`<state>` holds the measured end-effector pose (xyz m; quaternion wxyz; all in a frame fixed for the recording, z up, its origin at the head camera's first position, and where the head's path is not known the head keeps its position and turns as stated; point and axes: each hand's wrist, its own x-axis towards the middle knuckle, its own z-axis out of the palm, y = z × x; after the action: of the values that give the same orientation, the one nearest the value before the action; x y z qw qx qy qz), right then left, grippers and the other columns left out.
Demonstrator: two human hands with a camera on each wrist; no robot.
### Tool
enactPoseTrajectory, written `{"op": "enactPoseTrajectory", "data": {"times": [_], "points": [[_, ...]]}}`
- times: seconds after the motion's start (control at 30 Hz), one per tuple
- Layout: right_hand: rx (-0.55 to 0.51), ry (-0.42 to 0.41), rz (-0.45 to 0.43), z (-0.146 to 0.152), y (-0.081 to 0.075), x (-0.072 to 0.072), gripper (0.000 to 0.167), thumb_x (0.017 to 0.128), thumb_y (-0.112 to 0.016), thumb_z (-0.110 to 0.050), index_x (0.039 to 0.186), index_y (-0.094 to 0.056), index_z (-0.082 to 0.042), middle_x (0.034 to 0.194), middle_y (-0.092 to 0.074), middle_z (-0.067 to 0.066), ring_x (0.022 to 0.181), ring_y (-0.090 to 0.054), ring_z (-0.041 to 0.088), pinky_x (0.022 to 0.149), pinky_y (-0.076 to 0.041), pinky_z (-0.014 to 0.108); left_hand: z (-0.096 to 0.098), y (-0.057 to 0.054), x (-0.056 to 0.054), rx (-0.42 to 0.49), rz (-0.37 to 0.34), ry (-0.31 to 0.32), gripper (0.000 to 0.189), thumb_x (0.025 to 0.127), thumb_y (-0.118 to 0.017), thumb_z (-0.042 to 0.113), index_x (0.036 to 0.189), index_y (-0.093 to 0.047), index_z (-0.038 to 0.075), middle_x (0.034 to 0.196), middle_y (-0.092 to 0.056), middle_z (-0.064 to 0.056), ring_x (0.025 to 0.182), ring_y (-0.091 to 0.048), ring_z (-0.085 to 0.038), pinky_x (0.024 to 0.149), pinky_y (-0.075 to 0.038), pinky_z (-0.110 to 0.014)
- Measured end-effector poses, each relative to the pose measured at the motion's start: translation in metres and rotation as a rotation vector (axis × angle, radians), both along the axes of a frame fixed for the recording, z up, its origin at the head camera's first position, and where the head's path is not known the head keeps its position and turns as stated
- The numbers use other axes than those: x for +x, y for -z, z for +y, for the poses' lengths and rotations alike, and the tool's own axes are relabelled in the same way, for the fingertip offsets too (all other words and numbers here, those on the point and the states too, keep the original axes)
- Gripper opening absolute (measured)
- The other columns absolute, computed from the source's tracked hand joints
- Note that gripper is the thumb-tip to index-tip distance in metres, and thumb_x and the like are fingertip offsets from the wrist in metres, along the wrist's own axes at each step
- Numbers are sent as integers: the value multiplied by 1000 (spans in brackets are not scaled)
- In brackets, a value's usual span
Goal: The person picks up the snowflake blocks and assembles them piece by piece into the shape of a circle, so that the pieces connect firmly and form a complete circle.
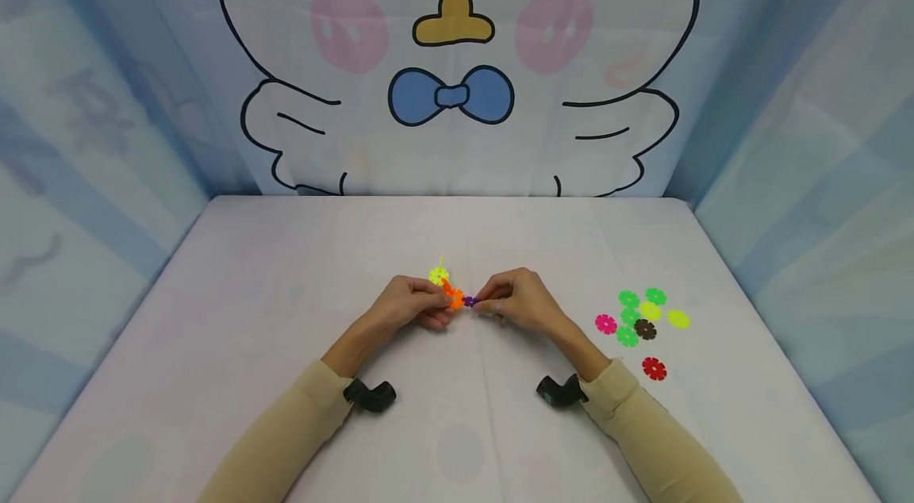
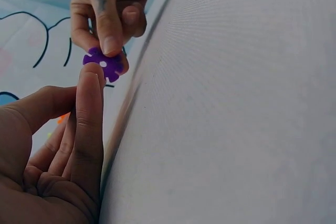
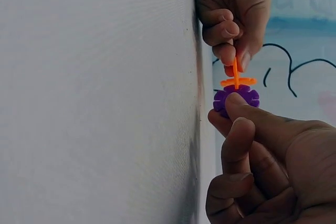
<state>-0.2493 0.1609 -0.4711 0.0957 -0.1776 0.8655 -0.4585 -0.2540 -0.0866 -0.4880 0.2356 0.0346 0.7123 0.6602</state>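
Observation:
My left hand (image 1: pixel 412 303) pinches an orange notched disc (image 3: pixel 235 72) between thumb and fingers. A second orange disc (image 3: pixel 250 82) crosses it, seen edge-on in the right wrist view. Yellow notched discs (image 1: pixel 439 275) stand just beyond the orange ones in the head view. Opposite, my right hand (image 1: pixel 523 300) holds a purple notched disc (image 2: pixel 103 64) with a small centre hole, thumb on its flat face. The purple disc's far edge is right at the orange discs. In the left wrist view, the left fingers mostly hide the orange pieces.
Several loose notched discs lie to the right on the white table (image 1: pixel 300 249): green (image 1: pixel 627 336), yellow (image 1: pixel 678 319), a pink one (image 1: pixel 605 324), a brown one (image 1: pixel 646 329) and a red one (image 1: pixel 654 369). A cartoon-printed curtain (image 1: pixel 457 162) stands behind the table.

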Motion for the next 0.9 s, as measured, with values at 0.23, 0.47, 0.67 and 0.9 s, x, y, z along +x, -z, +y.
{"op": "enactPoseTrajectory", "data": {"times": [0.23, 0.47, 0.67, 0.9], "points": [[-23, 0, -18, 0, 3, 1, 6, 91, -84, -13, 93, -83, -7, 88, -82, 9, 58, -64, 14, 55, -56, 24, 0, 0, 0, 12, -17, -2, 18, 98, -74, 10, 108, -74, -6, 82, -80, -8, 69, -78, -15, 70, -68, -29], [-43, -15, -14, -2, 5, 0, 6, 90, -85, -13, 92, -83, -8, 86, -82, 10, 57, -64, 14, 55, -56, 24, -1, 1, -1, 29, -3, 7, 18, 99, -71, 6, 109, -72, -9, 80, -80, -7, 67, -77, -13, 69, -68, -29], [-65, 13, -16, -3, 6, -1, 5, 91, -84, -10, 93, -82, -6, 87, -82, 11, 57, -65, 14, 54, -56, 24, -1, 3, -2, 42, -1, 17, 23, 100, -70, 8, 115, -71, -9, 84, -81, -8, 70, -78, -13, 72, -68, -29], [-48, 13, -7, -1, 5, -1, 6, 91, -84, -11, 95, -82, -7, 89, -82, 10, 59, -65, 14, 56, -55, 23, -1, 2, -1, 35, 5, 14, 25, 100, -72, 11, 117, -72, -8, 91, -82, -12, 70, -78, -14, 72, -68, -30]]}}
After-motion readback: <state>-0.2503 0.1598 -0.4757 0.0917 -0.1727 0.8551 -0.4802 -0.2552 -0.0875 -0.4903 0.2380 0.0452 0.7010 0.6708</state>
